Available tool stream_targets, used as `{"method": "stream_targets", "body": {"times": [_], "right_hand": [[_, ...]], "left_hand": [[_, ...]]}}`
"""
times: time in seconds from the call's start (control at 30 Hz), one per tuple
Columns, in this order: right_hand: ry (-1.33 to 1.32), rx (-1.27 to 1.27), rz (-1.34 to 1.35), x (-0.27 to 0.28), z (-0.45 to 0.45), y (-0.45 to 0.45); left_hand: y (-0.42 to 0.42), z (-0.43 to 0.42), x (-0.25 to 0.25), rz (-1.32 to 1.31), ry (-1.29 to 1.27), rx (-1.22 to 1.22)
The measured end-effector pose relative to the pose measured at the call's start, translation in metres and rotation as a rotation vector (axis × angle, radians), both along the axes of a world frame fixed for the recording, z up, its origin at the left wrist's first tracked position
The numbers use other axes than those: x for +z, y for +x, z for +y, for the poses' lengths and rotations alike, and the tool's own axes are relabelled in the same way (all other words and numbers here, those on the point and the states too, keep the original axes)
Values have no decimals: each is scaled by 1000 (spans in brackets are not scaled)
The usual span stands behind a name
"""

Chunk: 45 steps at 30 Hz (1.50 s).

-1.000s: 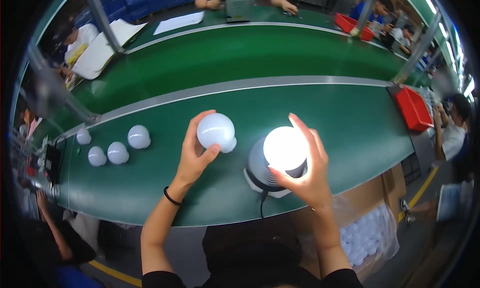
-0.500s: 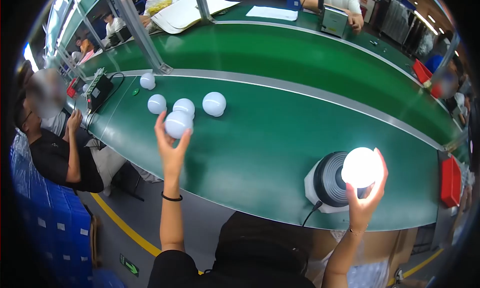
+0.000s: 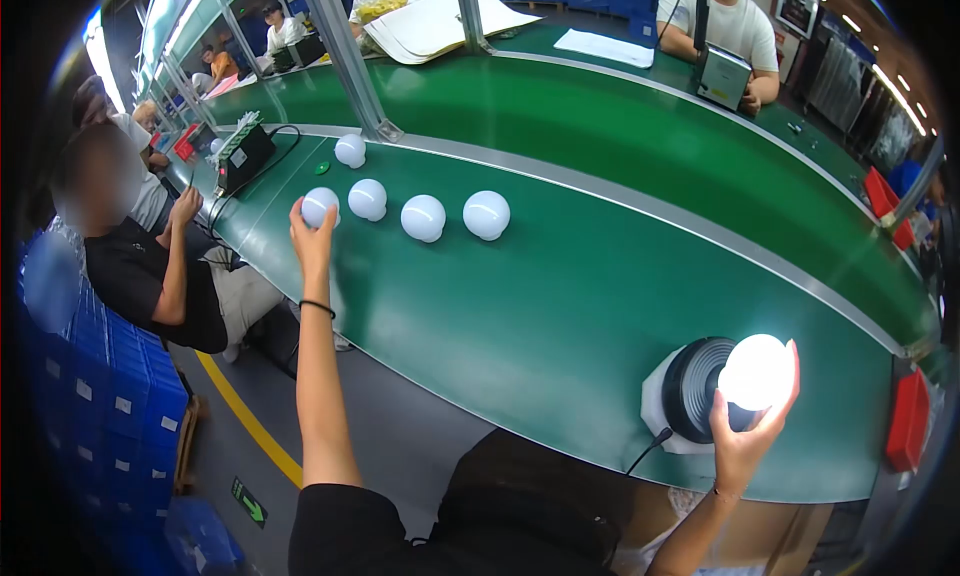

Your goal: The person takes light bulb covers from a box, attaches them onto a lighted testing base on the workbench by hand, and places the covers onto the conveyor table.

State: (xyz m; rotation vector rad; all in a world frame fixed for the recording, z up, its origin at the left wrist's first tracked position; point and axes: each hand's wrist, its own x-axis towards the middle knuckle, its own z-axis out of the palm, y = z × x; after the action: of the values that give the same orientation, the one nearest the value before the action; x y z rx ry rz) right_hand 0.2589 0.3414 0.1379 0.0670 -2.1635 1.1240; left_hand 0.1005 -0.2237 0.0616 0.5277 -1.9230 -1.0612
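Note:
My left hand point(image 3: 313, 241) is closed around a white light bulb point(image 3: 320, 206) at the left part of the green bench. Close by on the bench stand several more white bulbs, among them one bulb point(image 3: 367, 199) just right of my fingers and another bulb point(image 3: 486, 215) farther right. My right hand point(image 3: 745, 446) grips a brightly lit bulb point(image 3: 756, 372) over the right side of a round device point(image 3: 690, 391) with a black ringed top and white base. The lit bulb's lower end is hidden, so I cannot tell how it meets the device.
A black cable point(image 3: 650, 450) runs from the device over the bench edge. At the far left are a black electrical box point(image 3: 245, 159) and a seated co-worker point(image 3: 150, 266). A red bin point(image 3: 908, 421) stands at the right end. A metal rail point(image 3: 600, 193) borders the bench's far side.
My left hand has carried its bulb leftward, away from the bulb it was in front of. My right hand still holds the lit bulb at the device. The whole view has shifted.

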Motion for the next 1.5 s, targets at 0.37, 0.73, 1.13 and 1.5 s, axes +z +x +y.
{"method": "stream_targets", "body": {"times": [0.37,0.73,1.13,1.5], "right_hand": [[-7,-18,-29,-1,1,3],[-47,-43,-74,3,-3,1],[-260,71,-116,-5,6,5],[-20,174,-80,-8,14,11]], "left_hand": [[-45,-18,-16,-195,-50,21],[-9,79,74,387,-299,-30],[76,415,84,-203,-394,-1704],[86,418,75,-89,-414,-1652]]}}
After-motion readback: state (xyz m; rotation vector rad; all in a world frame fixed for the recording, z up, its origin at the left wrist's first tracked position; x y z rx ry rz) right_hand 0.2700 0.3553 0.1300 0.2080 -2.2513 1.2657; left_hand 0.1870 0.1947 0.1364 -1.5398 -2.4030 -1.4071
